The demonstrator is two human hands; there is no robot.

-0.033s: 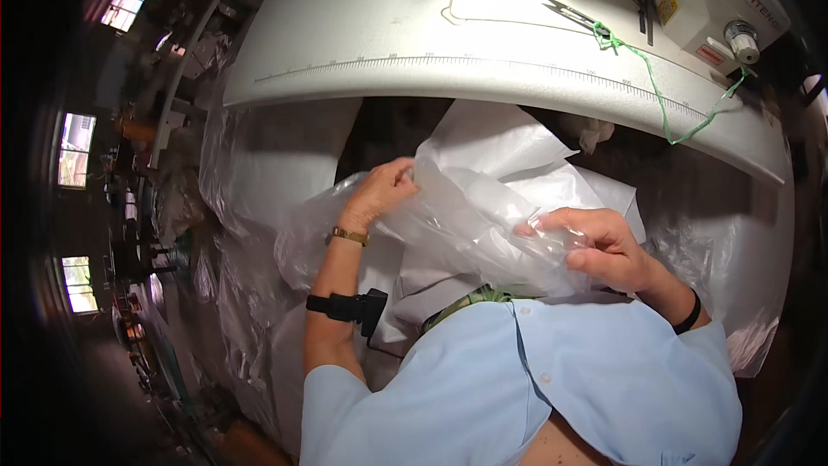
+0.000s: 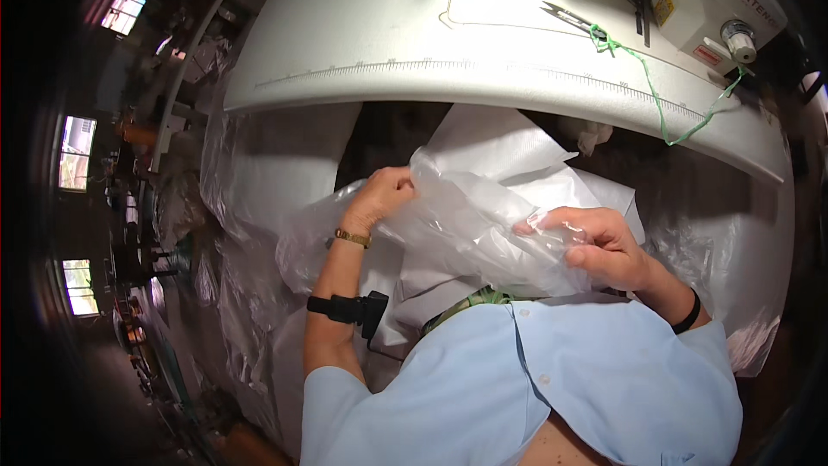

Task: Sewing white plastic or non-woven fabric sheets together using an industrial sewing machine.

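Note:
Over my lap spreads a crumpled, see-through plastic sheet (image 2: 470, 224), with folded white sheets (image 2: 496, 134) beneath and beyond it. My left hand (image 2: 379, 196) pinches the plastic near its far left edge, its fingertips partly hidden in the folds. At the right, my right hand (image 2: 606, 246) has its thumb and fingers curved around a gathered part of the same plastic. Some of that film lies over the right fingers. Whether the plastic is a bag or a single sheet I cannot tell.
Ahead is a white sewing machine table (image 2: 345, 86) with a ruler along its front edge. On it lie thread snips (image 2: 565, 15) tied to a green cord (image 2: 660, 95). A control box (image 2: 724, 13) stands at far right. More plastic film (image 2: 246, 207) hangs at left.
My left fingers have curled slightly further into the plastic. My right hand stays in nearly the same place.

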